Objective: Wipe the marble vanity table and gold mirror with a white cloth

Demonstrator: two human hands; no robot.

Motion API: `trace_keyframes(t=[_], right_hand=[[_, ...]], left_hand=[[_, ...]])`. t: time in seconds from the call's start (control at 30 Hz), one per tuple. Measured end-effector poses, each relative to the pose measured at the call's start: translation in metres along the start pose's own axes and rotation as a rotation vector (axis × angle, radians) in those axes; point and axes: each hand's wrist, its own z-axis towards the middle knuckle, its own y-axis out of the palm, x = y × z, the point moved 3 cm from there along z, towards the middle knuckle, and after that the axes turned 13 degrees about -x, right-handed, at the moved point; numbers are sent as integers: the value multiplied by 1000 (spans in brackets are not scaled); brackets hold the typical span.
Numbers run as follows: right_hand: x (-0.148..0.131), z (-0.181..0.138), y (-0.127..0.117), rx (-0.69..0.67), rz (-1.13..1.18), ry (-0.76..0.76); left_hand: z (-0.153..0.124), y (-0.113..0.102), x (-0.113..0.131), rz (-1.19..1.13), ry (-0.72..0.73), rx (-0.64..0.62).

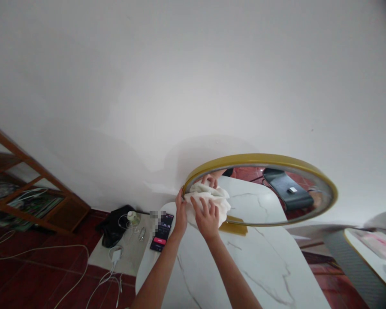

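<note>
A round mirror [296,216] with a gold rim stands tilted on a gold base [233,227] on a white marble-patterned table. My left hand [181,214] grips the rim at the mirror's left edge, with some fingers hidden behind it. With bent fingers, my right hand [208,218] holds a crumpled white cloth [223,206] against the lower left of the glass. The cloth and the fingers on it show again in the reflection.
A phone [162,234] with a lit screen lies at the table's [193,274] left edge. Left of it are a black bag [112,227], a small bottle [133,217] and white cables on a lower surface. A wooden shelf [48,180] stands far left; another white-topped table [369,253] stands right.
</note>
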Motion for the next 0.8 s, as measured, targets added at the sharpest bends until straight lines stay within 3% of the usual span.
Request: trace_keyframes(t=[0.1,0.2,0.57,0.67,0.8], right_hand=[[-1,18,-23,112,4,13],[-2,27,-31,131,5,22],[-1,-13,24,-143,36,-13],[0,-9,16,-137,40,4],[0,13,-14,-36,55,31]], left_hand=[[0,1,0,-13,-9,23],[0,1,-1,-16,-28,44],[3,-3,-12,89,36,20],[2,-2,-10,80,40,16],[0,-2,-8,36,9,40]])
